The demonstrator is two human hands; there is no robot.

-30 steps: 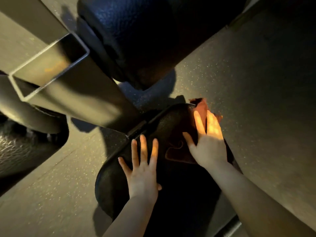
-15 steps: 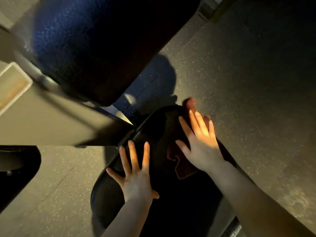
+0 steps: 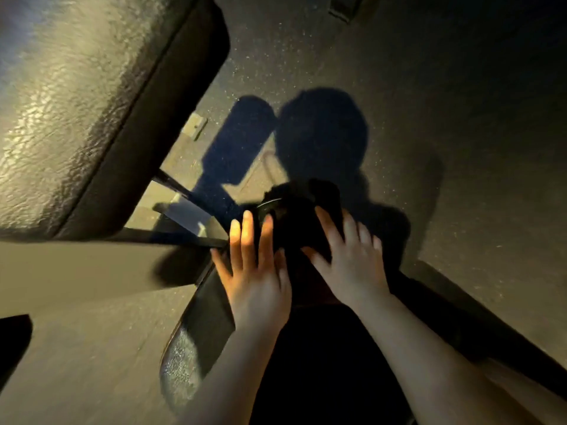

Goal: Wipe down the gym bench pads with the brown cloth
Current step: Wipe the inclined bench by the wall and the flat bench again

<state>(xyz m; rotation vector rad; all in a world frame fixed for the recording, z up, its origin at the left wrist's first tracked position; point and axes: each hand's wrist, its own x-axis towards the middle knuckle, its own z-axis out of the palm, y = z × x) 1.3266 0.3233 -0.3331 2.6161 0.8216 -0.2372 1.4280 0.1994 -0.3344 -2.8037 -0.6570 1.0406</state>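
Observation:
A small black bench pad [image 3: 196, 326] lies low in the middle of the head view, mostly in deep shadow. My left hand [image 3: 254, 271] presses flat on its left part, fingers straight and spread. My right hand [image 3: 349, 259] lies flat on the brown cloth [image 3: 310, 283], which shows only as a dark reddish patch between the two hands near the pad's far end. A larger textured black pad [image 3: 76, 118] fills the upper left.
Speckled dark rubber floor [image 3: 429, 102] spreads to the right and top. A pale metal frame beam [image 3: 76, 271] runs across the left, with black brackets [image 3: 184, 207] under the big pad. My shadow falls on the floor beyond the small pad.
Both hands have slid forward toward the small pad's far end and closer together, the cloth going with the right hand. The view has shifted, and the cloth now lies in shadow.

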